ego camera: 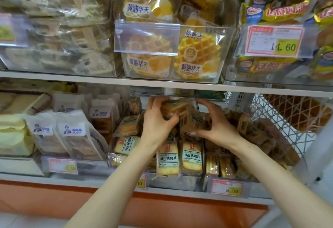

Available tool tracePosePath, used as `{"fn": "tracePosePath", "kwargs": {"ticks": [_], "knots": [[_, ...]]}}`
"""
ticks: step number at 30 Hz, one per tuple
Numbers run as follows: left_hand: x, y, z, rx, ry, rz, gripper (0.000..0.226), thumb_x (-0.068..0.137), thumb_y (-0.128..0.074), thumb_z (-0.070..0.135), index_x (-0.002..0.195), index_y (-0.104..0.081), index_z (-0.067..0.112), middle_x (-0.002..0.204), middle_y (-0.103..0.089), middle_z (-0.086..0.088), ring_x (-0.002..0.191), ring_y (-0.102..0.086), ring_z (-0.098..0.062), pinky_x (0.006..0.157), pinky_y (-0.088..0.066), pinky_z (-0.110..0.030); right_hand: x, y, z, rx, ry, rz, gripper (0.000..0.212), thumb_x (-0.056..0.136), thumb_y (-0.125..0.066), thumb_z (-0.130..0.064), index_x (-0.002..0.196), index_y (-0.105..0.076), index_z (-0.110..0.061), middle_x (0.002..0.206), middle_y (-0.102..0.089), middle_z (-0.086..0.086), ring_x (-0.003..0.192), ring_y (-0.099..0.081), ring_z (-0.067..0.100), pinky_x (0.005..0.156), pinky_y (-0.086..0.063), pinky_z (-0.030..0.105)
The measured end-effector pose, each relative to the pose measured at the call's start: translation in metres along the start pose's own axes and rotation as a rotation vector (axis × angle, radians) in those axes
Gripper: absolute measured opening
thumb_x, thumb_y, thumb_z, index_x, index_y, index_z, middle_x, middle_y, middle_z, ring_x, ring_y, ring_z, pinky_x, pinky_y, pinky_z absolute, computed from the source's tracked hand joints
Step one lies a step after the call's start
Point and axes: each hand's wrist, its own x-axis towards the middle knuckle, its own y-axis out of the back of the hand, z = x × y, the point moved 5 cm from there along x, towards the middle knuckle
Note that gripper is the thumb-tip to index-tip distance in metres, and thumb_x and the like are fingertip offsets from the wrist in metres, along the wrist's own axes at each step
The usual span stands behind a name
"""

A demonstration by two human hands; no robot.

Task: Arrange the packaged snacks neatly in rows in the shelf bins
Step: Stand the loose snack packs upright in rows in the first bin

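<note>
Both my hands reach into the clear bin (173, 181) on the lower shelf. My left hand (158, 119) grips a clear pack of toasted bread slices (173, 108) at the back of the bin, lifted above the others. My right hand (214, 125) closes on an upright pack of toasted slices (195, 119) just right of it. In front of the hands stand two packs with green labels (168, 157), upright and side by side. More such packs (126, 145) lie tilted at the bin's left side.
Above, a clear bin holds yellow waffle packs (196, 54). White paper bread bags (75, 134) fill the bin to the left. Brown snack packs (252, 136) pile up on the right, beside a white wire basket (281, 119). A price tag (227, 188) hangs on the shelf edge.
</note>
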Motion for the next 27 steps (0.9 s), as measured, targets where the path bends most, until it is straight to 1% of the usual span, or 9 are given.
{"fn": "tracePosePath", "kwargs": {"ticks": [3, 6, 10, 13, 16, 18, 21, 24, 27], "knots": [[-0.002, -0.021, 0.011, -0.096, -0.004, -0.192, 0.052, 0.076, -0.072, 0.021, 0.122, -0.049, 0.017, 0.118, -0.055, 0.000, 0.104, -0.056, -0.012, 0.083, -0.044, -0.010, 0.003, 0.003, -0.016, 0.132, 0.132, 0.137, 0.063, 0.076, -0.074, -0.018, 0.124, -0.043, -0.045, 0.131, -0.045, -0.014, 0.123, -0.039, 0.002, 0.102, -0.034, 0.023], [-0.003, -0.023, 0.011, -0.075, 0.003, -0.315, 0.067, 0.077, -0.072, 0.037, 0.133, -0.038, 0.022, 0.129, -0.045, 0.006, 0.118, -0.045, -0.006, 0.098, -0.039, -0.020, 0.010, 0.007, -0.013, 0.135, 0.136, 0.212, 0.046, 0.076, -0.071, -0.004, 0.108, -0.057, -0.033, 0.108, -0.058, -0.015, 0.105, -0.053, 0.005, 0.091, -0.043, 0.015], [0.008, 0.019, -0.015, 0.182, -0.006, -0.122, 0.057, 0.082, -0.065, 0.037, 0.131, -0.043, 0.020, 0.131, -0.043, -0.001, 0.122, -0.041, -0.015, 0.096, -0.037, -0.026, 0.035, 0.021, 0.006, 0.145, -0.004, 0.277, 0.040, 0.082, -0.067, -0.003, 0.120, -0.059, -0.014, 0.108, -0.060, -0.002, 0.102, -0.055, 0.010, 0.084, -0.038, 0.014], [0.011, 0.043, -0.037, 0.345, 0.012, -0.062, 0.043, 0.085, -0.064, 0.029, 0.123, -0.050, 0.016, 0.128, -0.047, -0.006, 0.119, -0.046, -0.024, 0.089, -0.044, -0.034, 0.065, 0.020, 0.021, 0.000, -0.069, 0.193, 0.039, 0.086, -0.063, -0.006, 0.125, -0.055, -0.003, 0.118, -0.060, 0.012, 0.111, -0.054, 0.021, 0.082, -0.032, 0.011], [0.009, 0.047, -0.053, 0.497, 0.023, -0.146, 0.048, 0.084, -0.064, 0.032, 0.125, -0.048, 0.014, 0.130, -0.044, -0.007, 0.120, -0.042, -0.027, 0.087, -0.043, -0.037, 0.086, 0.011, 0.030, -0.011, -0.091, 0.144, 0.044, 0.086, -0.063, -0.007, 0.128, -0.051, -0.003, 0.128, -0.055, 0.015, 0.122, -0.049, 0.029, 0.097, -0.034, 0.024], [0.006, 0.047, -0.062, 0.571, 0.062, -0.208, 0.055, 0.084, -0.063, 0.037, 0.131, -0.043, 0.015, 0.133, -0.041, -0.008, 0.123, -0.038, -0.027, 0.091, -0.041, -0.037, 0.094, 0.002, 0.029, -0.068, -0.051, 0.062, 0.045, 0.086, -0.060, 0.002, 0.130, -0.050, -0.002, 0.133, -0.051, 0.017, 0.128, -0.043, 0.030, 0.100, -0.027, 0.022], [0.003, 0.047, -0.077, 0.584, 0.166, -0.282, 0.058, 0.085, -0.060, 0.041, 0.134, -0.039, 0.017, 0.134, -0.039, -0.009, 0.123, -0.040, -0.028, 0.093, -0.042, -0.038, 0.099, -0.004, 0.031, -0.094, -0.078, -0.103, 0.050, 0.085, -0.047, 0.017, 0.133, -0.047, 0.000, 0.139, -0.045, 0.016, 0.129, -0.038, 0.025, 0.093, -0.022, 0.013], [0.002, 0.048, -0.083, 0.602, 0.195, -0.292, 0.049, 0.086, -0.059, 0.039, 0.127, -0.044, 0.016, 0.130, -0.041, -0.009, 0.117, -0.044, -0.027, 0.090, -0.043, -0.036, 0.097, -0.001, 0.038, 0.028, -0.180, -0.174, 0.052, 0.084, -0.050, 0.016, 0.133, -0.045, 0.001, 0.141, -0.044, 0.014, 0.131, -0.038, 0.024, 0.102, -0.031, 0.023], [-0.001, 0.049, -0.080, 0.584, 0.236, -0.263, 0.048, 0.085, -0.060, 0.035, 0.126, -0.045, 0.016, 0.128, -0.041, -0.010, 0.113, -0.046, -0.028, 0.083, -0.044, -0.033, 0.094, -0.001, 0.044, 0.040, -0.153, -0.161, 0.052, 0.087, -0.057, 0.004, 0.134, -0.049, -0.015, 0.140, -0.046, 0.005, 0.128, -0.040, 0.016, 0.104, -0.032, 0.027]]}}
